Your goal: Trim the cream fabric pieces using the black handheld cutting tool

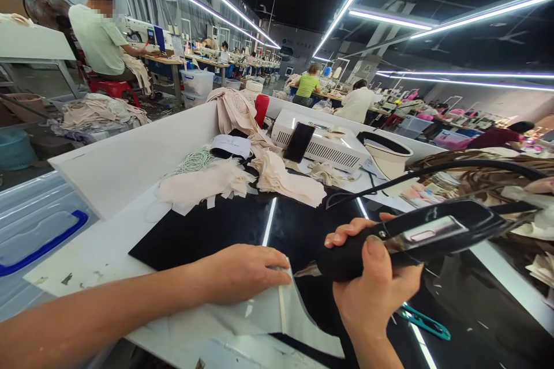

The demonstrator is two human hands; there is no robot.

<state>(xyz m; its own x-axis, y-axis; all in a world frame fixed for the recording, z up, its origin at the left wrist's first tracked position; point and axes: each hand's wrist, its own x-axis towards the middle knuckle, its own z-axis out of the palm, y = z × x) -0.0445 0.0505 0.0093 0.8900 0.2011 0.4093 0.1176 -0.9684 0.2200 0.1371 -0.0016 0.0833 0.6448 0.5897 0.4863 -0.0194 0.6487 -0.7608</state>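
Worktable point(95, 251): white and raised at its far edge, a firm base for the work; both hands are over its near part.
Black sheet point(208, 230): spread over the tabletop, glossy; glare from the lamps crosses it, so an edge is best judged away from those streaks.
Translucent sheet point(259, 314): under the left hand, near the table's front; it should lie flat, since a lifted edge would likely wander.
Cream fabric pieces point(285, 179): heaped beyond the hands – well apart from the tool, and best left so.
Handheld tool point(433, 236): black, thick-bodied, slanting down to the left; a low, steady angle should give the best control.
Right hand point(381, 288): wrapped around the tool's body, thumb along its near side; a relaxed wrist would guide it more evenly than a hard squeeze.
Left hand point(246, 274): palm down, fingers close together at the pale strip; whether they pinch or only press, I cannot tell.
Teal snips point(424, 323): lying right of the right wrist – worth minding the forearm there.
Pale strip point(283, 305): along the translucent sheet's right side, its far end at the left fingertips; light, even pressure suits it.
Metallic tip point(309, 270): just beside those fingertips, blurred; leave a margin for skin.
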